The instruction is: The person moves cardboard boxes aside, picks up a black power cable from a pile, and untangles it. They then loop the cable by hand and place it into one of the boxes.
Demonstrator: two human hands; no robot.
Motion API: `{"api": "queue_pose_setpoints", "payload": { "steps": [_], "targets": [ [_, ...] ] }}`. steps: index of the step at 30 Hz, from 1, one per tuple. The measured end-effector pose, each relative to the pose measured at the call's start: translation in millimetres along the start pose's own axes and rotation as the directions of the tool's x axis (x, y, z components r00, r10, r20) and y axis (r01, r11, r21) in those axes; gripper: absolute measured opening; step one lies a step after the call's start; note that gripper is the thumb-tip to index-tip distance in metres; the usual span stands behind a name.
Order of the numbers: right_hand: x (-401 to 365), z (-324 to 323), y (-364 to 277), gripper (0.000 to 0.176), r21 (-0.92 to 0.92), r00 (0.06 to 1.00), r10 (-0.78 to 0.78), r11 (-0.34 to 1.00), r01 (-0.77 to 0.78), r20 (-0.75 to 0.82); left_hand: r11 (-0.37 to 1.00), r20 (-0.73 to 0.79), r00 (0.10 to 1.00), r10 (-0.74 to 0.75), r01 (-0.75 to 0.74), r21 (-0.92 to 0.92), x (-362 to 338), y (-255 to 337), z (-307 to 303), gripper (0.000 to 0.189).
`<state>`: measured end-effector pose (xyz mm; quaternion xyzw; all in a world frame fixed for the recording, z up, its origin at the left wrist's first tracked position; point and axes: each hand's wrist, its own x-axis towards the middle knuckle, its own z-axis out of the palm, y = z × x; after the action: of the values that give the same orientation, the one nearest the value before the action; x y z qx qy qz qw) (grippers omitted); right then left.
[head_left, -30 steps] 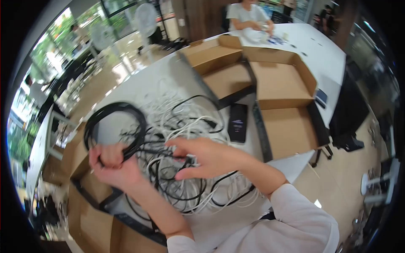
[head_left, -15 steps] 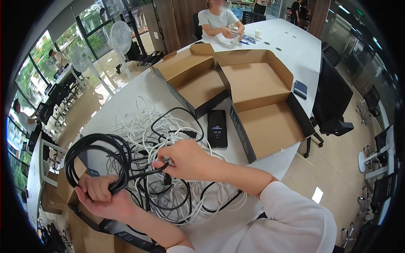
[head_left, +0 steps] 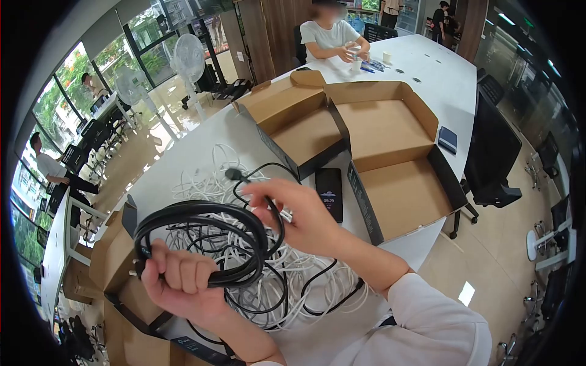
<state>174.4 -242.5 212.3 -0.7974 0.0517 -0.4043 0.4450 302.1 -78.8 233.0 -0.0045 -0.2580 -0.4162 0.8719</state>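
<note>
My left hand (head_left: 183, 274) is closed around a coiled black power cable (head_left: 204, 209), raised above the table. A plug with metal pins (head_left: 135, 268) sticks out beside that hand. My right hand (head_left: 299, 213) has its fingers closed on the cable's free end, and a dark connector (head_left: 234, 175) points away past the fingertips. Under both hands lies a tangled heap of white cables (head_left: 317, 293), with several black cables mixed in. A phone (head_left: 329, 194) lies face up beyond my right wrist, its screen showing 09:29.
Two open cardboard boxes (head_left: 400, 189) (head_left: 299, 131) stand behind the heap. Further open boxes (head_left: 116, 244) are at the left edge. A dark notebook (head_left: 447, 140) lies to the right. Across the white table (head_left: 427, 76) sits a person (head_left: 332, 39) near paper cups and pens.
The coil has moved right and turned in my left hand. My right hand has risen slightly and moved right, with the cable's end lifted above the heap. The view has shifted.
</note>
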Motion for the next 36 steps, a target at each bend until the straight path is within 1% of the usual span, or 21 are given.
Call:
{"api": "queue_pose_setpoints", "payload": {
  "steps": [2, 3, 4, 5, 6, 7, 10, 11, 14, 15, 18, 19, 22, 23, 25, 28, 29, 31, 34, 36],
  "targets": [
    [1, -2, -3, 0.045, 0.062, 0.997, 0.028, 0.998, -0.023, -0.074, 0.998, -0.020, 0.999, -0.048, 0.049, 0.028, 5, 1, -7, 0.019],
    [0, -5, 1, 0.055, 0.099, 0.999, 0.021, 0.995, -0.016, -0.050, 0.998, -0.057, 0.997, -0.060, 0.062, 0.031, 7, 1, -10, 0.018],
    [1, -3, 4, 0.052, 0.204, 0.997, 0.019, 0.979, -0.003, -0.075, 0.995, -0.082, 0.993, -0.085, 0.088, 0.040, 9, 2, -13, 0.017],
    [1, -3, 4, 0.050, 0.324, 0.993, 0.066, 0.946, -0.033, -0.093, 0.995, -0.103, 0.991, -0.087, 0.092, 0.046, 10, 1, -14, 0.016],
    [0, -2, 3, 0.047, 0.437, 0.987, 0.121, 0.897, -0.065, -0.104, 0.994, -0.128, 0.988, -0.091, 0.098, 0.049, 11, 0, -15, 0.016],
    [0, -1, 2, 0.041, 0.551, 0.982, 0.147, 0.832, -0.059, -0.117, 0.992, -0.124, 0.988, -0.092, 0.101, 0.074, 13, 0, -19, 0.015],
    [-1, -8, -5, 0.038, 0.582, 0.986, 0.127, 0.812, -0.043, -0.105, 0.984, -0.201, 0.979, -0.048, 0.080, 0.156, 14, -4, -22, 0.015],
    [-2, -9, -4, 0.038, 0.533, 0.992, 0.070, 0.846, -0.004, -0.103, 0.981, -0.206, 0.978, -0.043, 0.080, 0.174, 15, -5, -22, 0.015],
    [-6, -8, 1, 0.038, 0.390, 0.992, -0.098, 0.913, 0.119, -0.074, 0.962, -0.318, 0.945, 0.075, 0.015, 0.272, 15, -12, -21, 0.008],
    [-9, -4, -3, 0.034, 0.457, 0.993, -0.063, 0.884, 0.100, -0.097, 0.958, -0.321, 0.943, 0.092, 0.005, 0.288, 16, -13, -22, 0.008],
    [-5, -13, -6, 0.029, 0.209, 0.966, -0.255, 0.948, 0.241, 0.042, 0.946, -0.307, 0.942, 0.133, -0.028, 0.324, 16, -15, -24, 0.008],
    [-3, -10, -9, 0.025, 0.198, 0.964, -0.264, 0.945, 0.259, -0.001, 0.946, -0.288, 0.947, 0.140, -0.041, 0.323, 16, -16, -24, 0.008],
    [-1, -6, -5, 0.029, 0.098, 0.947, -0.322, 0.943, 0.319, 0.015, 0.941, -0.259, 0.952, 0.160, -0.067, 0.332, 15, -16, -23, 0.009],
    [0, -6, -6, 0.030, 0.068, 0.951, -0.307, 0.950, 0.305, 0.027, 0.939, -0.254, 0.953, 0.166, -0.074, 0.337, 14, -16, -22, 0.010],
    [0, -7, -9, 0.032, 0.006, 0.961, -0.273, 0.962, 0.273, 0.048, 0.937, -0.178, 0.974, 0.142, -0.074, 0.343, 13, -16, -22, 0.010],
    [3, -6, -1, 0.026, -0.155, 0.945, -0.328, 0.933, 0.325, 0.009, 0.940, -0.055, 0.996, 0.073, -0.050, 0.339, 10, -17, -21, 0.010],
    [3, -4, 3, 0.025, -0.104, 0.957, -0.289, 0.953, 0.286, -0.014, 0.941, -0.011, 0.999, 0.044, -0.038, 0.337, 9, -18, -20, 0.011],
    [1, 0, 11, 0.025, 0.001, 0.977, -0.206, 0.978, 0.207, -0.054, 0.936, 0.004, 1.000, 0.028, -0.028, 0.351, 5, -23, -19, 0.011],
    [1, 3, 15, 0.032, 0.103, 0.984, -0.139, 0.983, 0.150, -0.108, 0.932, 0.035, 0.999, -0.020, 0.006, 0.362, 5, -28, -15, 0.011],
    [2, 1, 13, 0.036, 0.094, 0.993, -0.082, 0.992, 0.089, -0.080, 0.930, 0.047, 0.998, -0.038, 0.018, 0.367, 4, -29, -14, 0.011]
  ]
}}
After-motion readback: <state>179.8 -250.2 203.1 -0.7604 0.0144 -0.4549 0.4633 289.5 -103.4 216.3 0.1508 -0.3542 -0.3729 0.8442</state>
